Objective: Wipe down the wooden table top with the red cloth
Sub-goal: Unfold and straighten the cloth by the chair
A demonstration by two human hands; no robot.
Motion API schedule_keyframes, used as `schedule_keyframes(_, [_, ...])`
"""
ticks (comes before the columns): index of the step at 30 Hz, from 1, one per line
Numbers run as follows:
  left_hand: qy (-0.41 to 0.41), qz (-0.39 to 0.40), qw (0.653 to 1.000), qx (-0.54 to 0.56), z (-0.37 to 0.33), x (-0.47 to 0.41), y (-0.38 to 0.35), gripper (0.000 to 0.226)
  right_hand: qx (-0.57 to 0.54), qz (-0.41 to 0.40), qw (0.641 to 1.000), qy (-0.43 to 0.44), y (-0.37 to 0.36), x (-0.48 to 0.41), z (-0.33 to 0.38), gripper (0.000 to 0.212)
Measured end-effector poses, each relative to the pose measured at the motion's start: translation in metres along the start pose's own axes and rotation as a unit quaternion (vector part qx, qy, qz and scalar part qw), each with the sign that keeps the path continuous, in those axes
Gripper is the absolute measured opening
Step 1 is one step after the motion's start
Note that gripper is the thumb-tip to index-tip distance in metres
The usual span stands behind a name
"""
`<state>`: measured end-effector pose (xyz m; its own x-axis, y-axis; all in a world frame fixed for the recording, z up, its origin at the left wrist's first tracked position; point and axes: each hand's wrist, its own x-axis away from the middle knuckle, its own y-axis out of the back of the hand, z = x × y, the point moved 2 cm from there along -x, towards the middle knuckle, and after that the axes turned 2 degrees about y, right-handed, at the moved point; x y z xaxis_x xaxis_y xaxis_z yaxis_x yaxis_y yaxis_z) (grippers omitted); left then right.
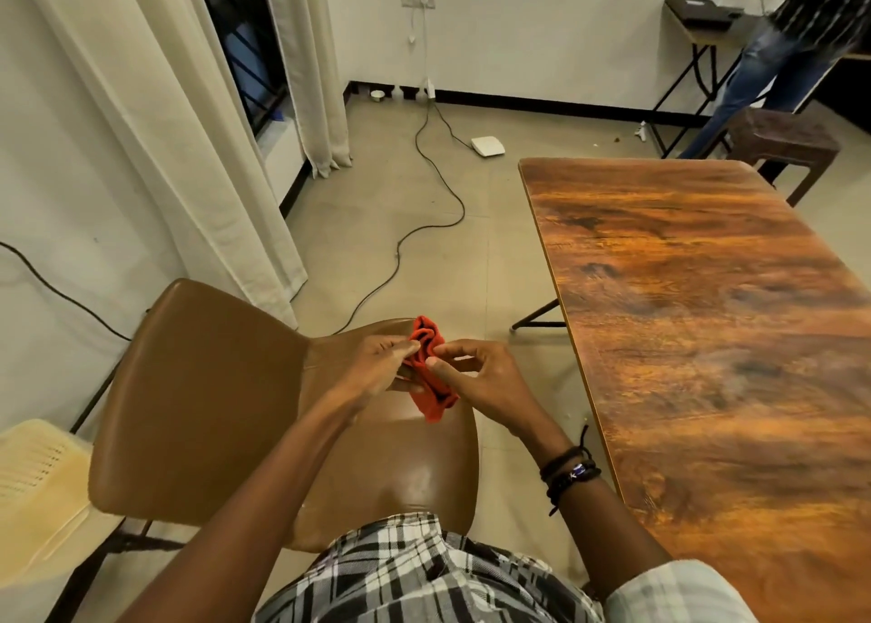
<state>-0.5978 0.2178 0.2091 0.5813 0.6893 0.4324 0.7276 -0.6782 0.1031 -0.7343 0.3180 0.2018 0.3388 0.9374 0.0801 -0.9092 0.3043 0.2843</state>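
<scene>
Both hands gripped the red cloth (pixel 428 337) above the seat of a brown chair (pixel 202 387). The left hand (pixel 374 370) pinched one bunched side, and the right hand (pixel 480 380) nipped the other between thumb and forefinger. The cloth hung crumpled between them, its lower corner dangling just over the seat, well apart from the wooden bench (pixel 707 321) to the person's right.

The step in hand appeared to be readying the cloth — shaking it out or folding it into a pad — since no part of it touched the bench top. To do this well, the bunched folds would likely need opening, then doubling into a flat pad broad enough to sit under a whole palm; a wad would probably touch the wood only at a few points and leave streaks.

One hand could then carry the pad across, starting at a far corner and working in overlapping strokes along the grain toward the near edge, so that loosened dust is pushed off one side rather than spread about.

A power cable (pixel 424 226) trailed over the floor between chair and bench and might catch a foot on the way round. A second person (pixel 773 57) stood by a dark stool (pixel 782 142) past the bench's far end.
</scene>
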Motion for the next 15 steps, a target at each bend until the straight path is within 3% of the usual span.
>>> schedule_keyframes(2, [0.002,-0.012,1.000,-0.003,0.002,0.003,-0.003,0.028,0.017,-0.004,1.000,0.000,-0.001,-0.003,-0.001,0.008])
schedule_keyframes(6, [0.015,-0.046,0.999,0.009,0.005,0.005,-0.004,0.026,-0.015,-0.020,0.999,-0.039,0.002,-0.008,-0.013,0.013])
schedule_keyframes(11, [0.016,-0.046,0.999,-0.011,0.006,0.009,-0.006,0.031,-0.022,0.017,0.999,-0.022,0.001,-0.007,-0.013,0.018])
schedule_keyframes(15, [0.019,-0.067,0.998,-0.007,0.008,0.013,-0.009,0.027,-0.010,-0.011,1.000,-0.002,0.009,-0.009,-0.014,0.020])
